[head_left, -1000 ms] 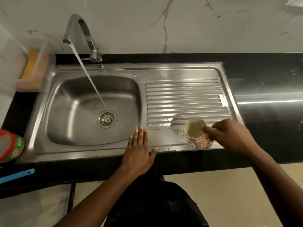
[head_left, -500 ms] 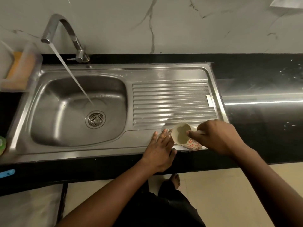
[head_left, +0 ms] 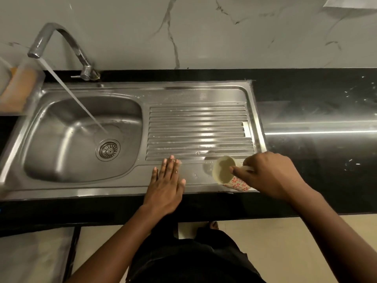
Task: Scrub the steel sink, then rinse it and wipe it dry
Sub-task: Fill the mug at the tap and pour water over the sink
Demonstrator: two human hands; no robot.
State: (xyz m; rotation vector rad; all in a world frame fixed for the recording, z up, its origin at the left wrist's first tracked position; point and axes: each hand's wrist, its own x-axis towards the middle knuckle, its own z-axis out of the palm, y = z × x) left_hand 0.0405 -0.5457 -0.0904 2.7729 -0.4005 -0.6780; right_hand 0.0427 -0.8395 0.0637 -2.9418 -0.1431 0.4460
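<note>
The steel sink (head_left: 61,188) has a bowl on the left and a ribbed drainboard (head_left: 195,129) on the right. Water runs from the curved tap (head_left: 59,37) into the bowl near the drain (head_left: 109,149). My left hand (head_left: 165,184) lies flat, fingers straight, on the sink's front flat part below the ribs. My right hand (head_left: 267,174) grips a white mug with red flowers (head_left: 226,173), tilted with its mouth toward the left over the drainboard's front right corner. Water drops lie in front of the mug.
A clear holder with an orange sponge (head_left: 20,88) stands at the sink's back left. Black countertop (head_left: 326,139) runs to the right of the sink and along its front edge. A marble wall (head_left: 204,31) rises behind.
My left hand has slid left along the front of the drainboard, away from the mug. The mug stays tilted in my right hand. The view has shifted slightly.
</note>
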